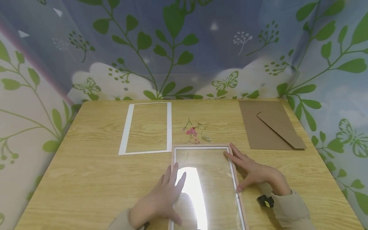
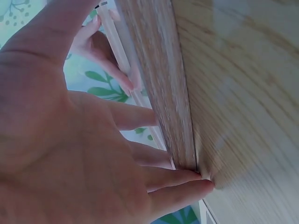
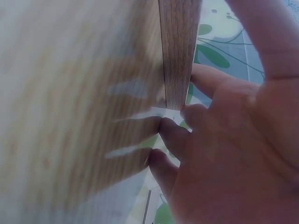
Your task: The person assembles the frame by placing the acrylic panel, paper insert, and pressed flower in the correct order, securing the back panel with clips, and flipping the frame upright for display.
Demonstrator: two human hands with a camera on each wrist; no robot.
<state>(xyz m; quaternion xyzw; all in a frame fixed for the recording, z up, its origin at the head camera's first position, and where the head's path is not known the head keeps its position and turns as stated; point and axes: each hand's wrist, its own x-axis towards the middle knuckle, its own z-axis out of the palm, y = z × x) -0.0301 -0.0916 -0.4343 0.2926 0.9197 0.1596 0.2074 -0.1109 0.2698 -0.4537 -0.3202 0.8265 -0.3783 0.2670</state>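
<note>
A wooden picture frame [image 1: 237, 179] with a clear, glossy pane [image 1: 212, 179] lies on the table at the near middle. My left hand [image 1: 161, 198] rests along its left side, fingers mostly straight and spread. In the left wrist view, fingertips touch the wooden edge [image 2: 161, 84] and the tabletop. At the opposite side, my right hand [image 1: 254, 171] touches the frame near its far right corner, with the thumb lower down the edge. The right wrist view shows the fingers [image 3: 173, 140] beside the frame's outer side [image 3: 180, 56]. The frame's near end is cut off.
A white rectangular paper mat [image 1: 169, 127] lies at the back left of the wooden table [image 1: 86, 179]. Pressed pink flowers [image 1: 192, 131] lie just beyond the frame. A brown backing board [image 1: 256, 134] with a flap is at the back right. Printed curtains [image 1: 184, 76] surround the table.
</note>
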